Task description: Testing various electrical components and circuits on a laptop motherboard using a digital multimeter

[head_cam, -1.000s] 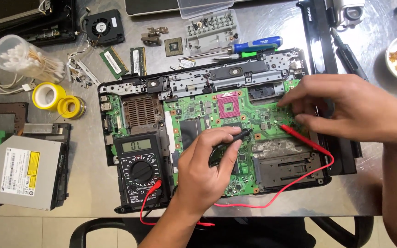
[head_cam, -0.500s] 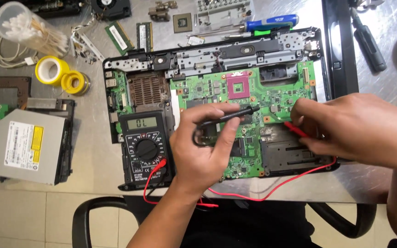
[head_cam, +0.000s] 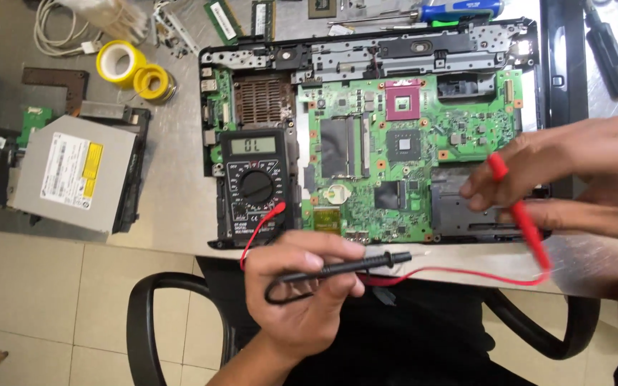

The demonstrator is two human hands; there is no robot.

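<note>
L hand pinches black probe off the board's near edge, tip clear of contacts. R hand clamps red probe over green motherboard. Multimeter sits on the chassis, display facing up for reading.

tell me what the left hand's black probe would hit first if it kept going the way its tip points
The black probe in the left hand points right along the table's near edge. It would probably first meet the red probe or the right hand holding it, though depth is unclear.
</note>
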